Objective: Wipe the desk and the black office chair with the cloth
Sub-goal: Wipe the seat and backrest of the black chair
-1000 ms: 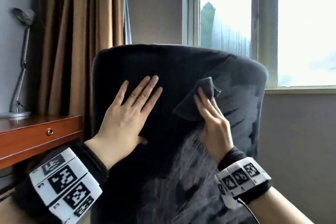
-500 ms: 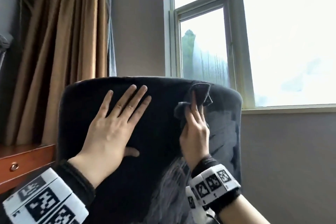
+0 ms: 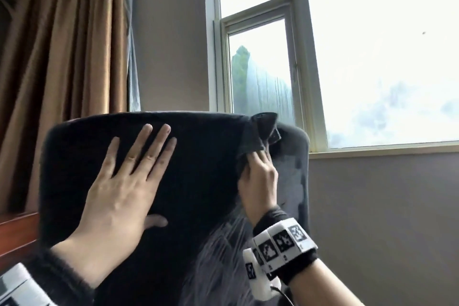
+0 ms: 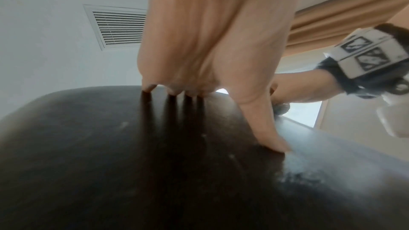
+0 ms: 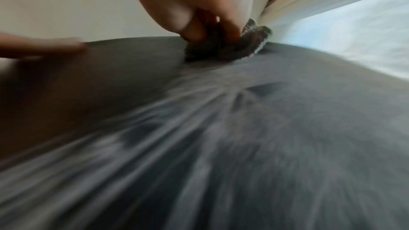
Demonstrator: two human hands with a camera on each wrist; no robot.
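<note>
The black office chair's backrest fills the lower middle of the head view. My left hand lies flat on its left half, fingers straight and spread, thumb out to the right. In the left wrist view the left hand presses its fingertips on the chair. My right hand holds the dark cloth bunched against the backrest's top right edge. The right wrist view shows the fingers of my right hand curled round the cloth on the chair, which bears pale streaks.
A corner of the wooden desk shows at the lower left, behind the chair. Brown curtains hang at the left. A window and its sill stand behind and right of the chair, above a grey wall.
My right hand has slid the cloth up the backrest to its top right edge. The left hand stays flat on the chair. The head view has tilted upward.
</note>
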